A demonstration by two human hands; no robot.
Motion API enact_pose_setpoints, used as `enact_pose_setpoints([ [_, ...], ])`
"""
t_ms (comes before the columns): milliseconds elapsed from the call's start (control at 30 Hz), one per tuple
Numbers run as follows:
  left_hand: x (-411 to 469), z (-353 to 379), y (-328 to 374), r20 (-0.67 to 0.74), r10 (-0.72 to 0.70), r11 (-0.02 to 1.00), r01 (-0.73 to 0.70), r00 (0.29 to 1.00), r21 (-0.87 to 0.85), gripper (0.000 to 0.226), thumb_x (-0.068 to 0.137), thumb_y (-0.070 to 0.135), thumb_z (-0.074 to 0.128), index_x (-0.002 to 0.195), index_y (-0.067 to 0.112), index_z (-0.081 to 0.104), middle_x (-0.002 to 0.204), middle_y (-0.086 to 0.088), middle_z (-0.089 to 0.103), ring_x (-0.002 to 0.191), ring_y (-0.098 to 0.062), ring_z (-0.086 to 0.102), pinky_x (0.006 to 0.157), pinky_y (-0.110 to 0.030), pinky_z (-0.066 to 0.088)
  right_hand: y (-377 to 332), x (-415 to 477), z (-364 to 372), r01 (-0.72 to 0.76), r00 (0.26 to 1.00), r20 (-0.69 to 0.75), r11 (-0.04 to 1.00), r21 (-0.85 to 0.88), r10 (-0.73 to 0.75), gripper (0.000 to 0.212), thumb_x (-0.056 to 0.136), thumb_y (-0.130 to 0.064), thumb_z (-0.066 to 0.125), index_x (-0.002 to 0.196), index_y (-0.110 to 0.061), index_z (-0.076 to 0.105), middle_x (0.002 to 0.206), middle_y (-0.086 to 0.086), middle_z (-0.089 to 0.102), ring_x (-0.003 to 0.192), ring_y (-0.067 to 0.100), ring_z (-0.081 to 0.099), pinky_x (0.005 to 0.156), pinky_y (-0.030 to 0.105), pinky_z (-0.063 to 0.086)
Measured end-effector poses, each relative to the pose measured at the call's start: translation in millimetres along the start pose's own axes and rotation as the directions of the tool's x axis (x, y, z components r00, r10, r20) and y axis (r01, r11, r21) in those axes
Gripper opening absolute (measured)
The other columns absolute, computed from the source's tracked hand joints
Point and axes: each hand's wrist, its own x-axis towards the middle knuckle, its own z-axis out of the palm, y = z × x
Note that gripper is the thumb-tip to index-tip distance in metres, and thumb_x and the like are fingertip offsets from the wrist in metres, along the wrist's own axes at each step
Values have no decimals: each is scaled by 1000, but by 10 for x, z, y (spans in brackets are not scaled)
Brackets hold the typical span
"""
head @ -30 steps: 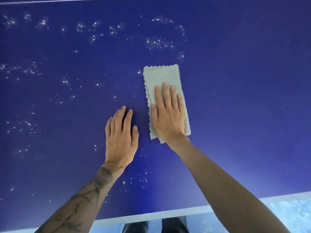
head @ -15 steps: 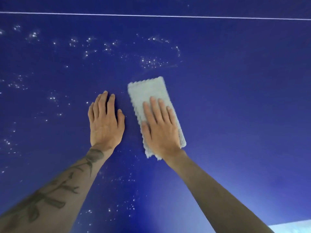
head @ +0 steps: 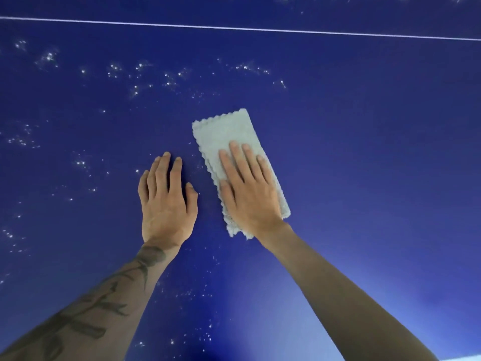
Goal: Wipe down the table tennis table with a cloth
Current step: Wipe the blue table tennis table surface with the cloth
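Right hand (head: pixel 250 194) flat on the cloth (head: pixel 229 136), left hand (head: pixel 166 201) flat on the table (head: pixel 364 152) (holding nothing); droplets (head: pixel 140 74) at upper left risk being missed.

Right hand (head: pixel 250 194) flat on cloth (head: pixel 229 136) on table (head: pixel 364 152), left hand (head: pixel 166 201) just beside, line (head: pixel 234 27) beyond.

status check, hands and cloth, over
Right hand flat on folded grey cloth, pressing it to the table tennis table. Left hand flat on the table beside it. White specks left and ahead.
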Motion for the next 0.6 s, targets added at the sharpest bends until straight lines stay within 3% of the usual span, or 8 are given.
enact_pose_setpoints([
  [167,-11,55,-8,-6,-13,1000,13,1000,-8,54,106,28,38,155,5,42,165,-15,36,154,-34,32,130,-49,16,720,182,-196,-290,956,-33,957,23,291,62,111,-39,21,171,-22,14,178,4,9,165,24,6,133,46,7],
  [267,-14,71,-22,-21,-6,1000,7,1000,9,53,106,28,38,154,6,43,164,-15,36,153,-34,33,130,-48,15,656,667,-236,-422,901,-73,903,77,427,63,113,-39,20,171,-20,6,179,7,1,165,27,-1,133,47,1],
  [333,-14,62,-18,-21,-10,1000,10,1000,8,54,106,28,39,154,6,43,164,-16,37,152,-35,34,129,-49,16,397,775,-202,-353,932,-61,932,81,358,63,113,-40,19,171,-20,6,179,7,1,165,28,-1,133,47,2],
  [400,-9,45,-12,-18,-8,1000,8,1000,5,54,106,28,40,155,5,43,164,-16,37,152,-36,34,129,-50,17,167,593,-123,-126,991,-35,992,20,127,62,113,-40,19,171,-20,10,179,7,4,165,27,2,133,47,5],
  [467,-3,34,-8,-13,-6,1000,6,1000,9,54,106,27,41,155,4,43,164,-17,37,153,-36,34,129,-50,18,205,342,-87,47,999,3,999,-11,-47,61,113,-39,21,171,-20,15,178,5,8,165,26,6,133,47,8],
  [533,-1,36,-7,-8,-7,1000,7,1000,8,54,105,27,41,155,4,43,164,-17,37,153,-36,33,129,-50,17,477,273,-134,-8,1000,9,1000,3,8,62,111,-40,20,170,-22,16,178,3,10,165,25,8,133,47,8],
  [600,-1,48,-9,-17,-12,1000,13,1000,12,54,105,27,41,154,5,43,164,-16,38,153,-35,33,130,-49,16,760,430,-211,-194,981,-18,981,13,194,63,111,-41,19,171,-23,14,178,3,9,165,25,6,134,46,7],
])
